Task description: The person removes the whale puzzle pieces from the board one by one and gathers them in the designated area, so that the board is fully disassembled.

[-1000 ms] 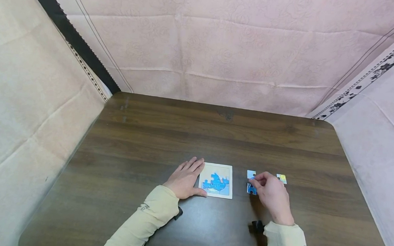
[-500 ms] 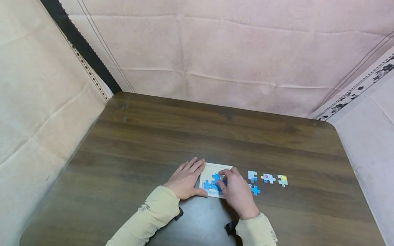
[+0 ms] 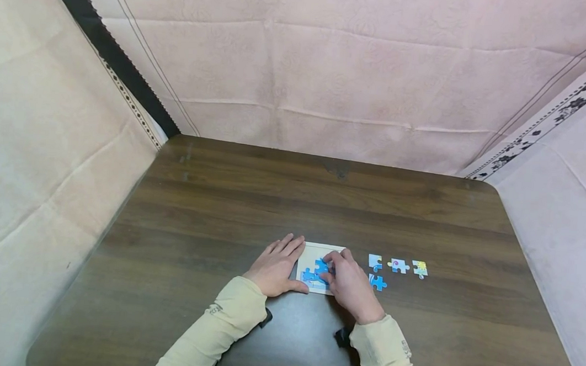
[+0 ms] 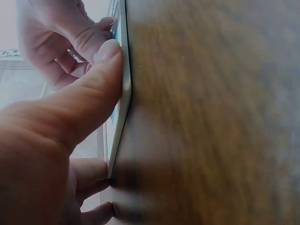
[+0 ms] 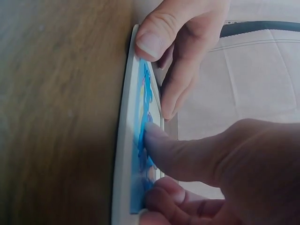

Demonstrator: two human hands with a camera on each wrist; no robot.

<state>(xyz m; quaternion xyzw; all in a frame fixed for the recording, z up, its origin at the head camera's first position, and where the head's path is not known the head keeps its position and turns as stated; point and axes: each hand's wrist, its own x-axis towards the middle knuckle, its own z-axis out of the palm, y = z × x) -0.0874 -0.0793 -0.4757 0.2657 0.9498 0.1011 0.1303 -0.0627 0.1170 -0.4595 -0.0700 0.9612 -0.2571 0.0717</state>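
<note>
Pale cloth (image 3: pixel 328 74) hangs behind the brown wooden table (image 3: pixel 233 191) and along both its sides. Two cream sleeves (image 3: pixel 216 328) reach in over the near part of the tabletop. The square puzzle board (image 3: pixel 307 254) lies flat on the table between the two hands, just right of the left hand (image 3: pixel 276 268) and partly under the right hand (image 3: pixel 354 288).

The left hand is spread, its fingers straight and pointing away from the person. It touches the board's left side, with the thumb pressed against the near left corner, and has nothing in its grasp. The right hand is partly closed over the board's right half, its fingers bent toward the thumb. In the right wrist view its thumb (image 5: pixel 161 145) touches the blue picture; whether a piece is pinched there cannot be told.

Blue pieces (image 3: pixel 321 266) fill part of the board beside the right fingertips. Loose pieces (image 3: pixel 398 266) lie on the table to the right, three in a row and a blue piece (image 3: pixel 379 282) nearer the person, beside the right hand.
</note>
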